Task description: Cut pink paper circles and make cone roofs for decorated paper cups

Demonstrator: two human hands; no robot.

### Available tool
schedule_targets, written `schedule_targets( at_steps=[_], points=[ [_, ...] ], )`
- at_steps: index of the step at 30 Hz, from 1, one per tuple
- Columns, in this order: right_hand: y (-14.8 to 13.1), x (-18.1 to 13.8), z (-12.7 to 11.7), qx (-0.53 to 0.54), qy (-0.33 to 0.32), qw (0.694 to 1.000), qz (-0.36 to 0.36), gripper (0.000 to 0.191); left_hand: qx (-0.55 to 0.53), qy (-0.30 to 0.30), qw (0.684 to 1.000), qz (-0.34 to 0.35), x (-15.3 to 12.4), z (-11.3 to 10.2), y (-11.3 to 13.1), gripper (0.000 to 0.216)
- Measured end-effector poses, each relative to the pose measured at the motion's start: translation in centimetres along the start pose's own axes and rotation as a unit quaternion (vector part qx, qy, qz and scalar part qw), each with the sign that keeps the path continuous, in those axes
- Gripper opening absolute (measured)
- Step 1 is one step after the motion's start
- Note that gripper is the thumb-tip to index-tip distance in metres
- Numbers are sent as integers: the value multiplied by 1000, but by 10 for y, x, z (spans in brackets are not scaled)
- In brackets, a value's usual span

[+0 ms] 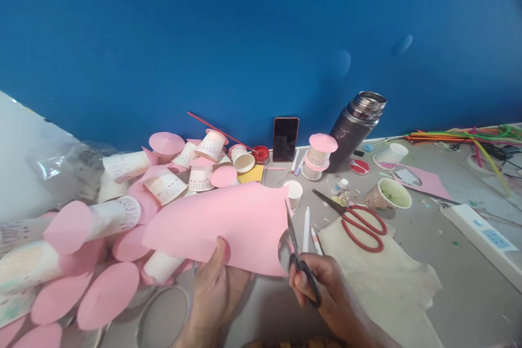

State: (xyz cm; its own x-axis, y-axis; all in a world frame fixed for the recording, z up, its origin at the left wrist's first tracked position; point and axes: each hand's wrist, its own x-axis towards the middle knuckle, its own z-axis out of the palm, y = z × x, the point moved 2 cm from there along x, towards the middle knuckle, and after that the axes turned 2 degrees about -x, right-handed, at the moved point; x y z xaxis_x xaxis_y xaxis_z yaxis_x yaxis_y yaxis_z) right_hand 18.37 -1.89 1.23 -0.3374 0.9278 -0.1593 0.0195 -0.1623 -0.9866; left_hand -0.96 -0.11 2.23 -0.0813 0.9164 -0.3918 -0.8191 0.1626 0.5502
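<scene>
A large sheet of pink paper [228, 217] is gripped along its near edge by my left hand [216, 283], thumb on top and fingers beneath. Its right side has a curved cut-out. My right hand [322, 288] is closed round the handles of black-handled scissors [297, 261]. The blades point up and away, at the cut-out on the sheet's right edge; whether they touch the paper I cannot tell. To the right, red-handled scissors [362, 225] lie partly on a cream cloth [379, 272]. A white pen [306, 228] lies between the sheet and that cloth.
Paper cups with pink paper discs [110, 217] are heaped on the left. A dark flask [354, 130] and a phone [285, 138] stand near the blue wall. A green-lined cup [387, 194] and a white power strip [481, 234] are on the right.
</scene>
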Motion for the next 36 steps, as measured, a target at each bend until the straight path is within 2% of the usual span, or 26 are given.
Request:
schedule_targets(
  at_steps=[7, 11, 24, 36],
  points=[
    [0, -1, -3, -3, -3, 1000, 23, 64, 29, -7, 1000, 8, 3, -8, 4, 46],
    [0, -1, -4, 14, -4, 999, 35, 64, 37, -12, 999, -11, 4, -12, 7, 48],
    [3, 0, -6, 14, 0, 999, 34, 61, 18, 35, 999, -6, -11, 7, 6, 40],
    [1, -2, -5, 15, 6, 1000, 18, 61, 35, 35, 999, -14, -8, -1, 9, 48]
  ],
)
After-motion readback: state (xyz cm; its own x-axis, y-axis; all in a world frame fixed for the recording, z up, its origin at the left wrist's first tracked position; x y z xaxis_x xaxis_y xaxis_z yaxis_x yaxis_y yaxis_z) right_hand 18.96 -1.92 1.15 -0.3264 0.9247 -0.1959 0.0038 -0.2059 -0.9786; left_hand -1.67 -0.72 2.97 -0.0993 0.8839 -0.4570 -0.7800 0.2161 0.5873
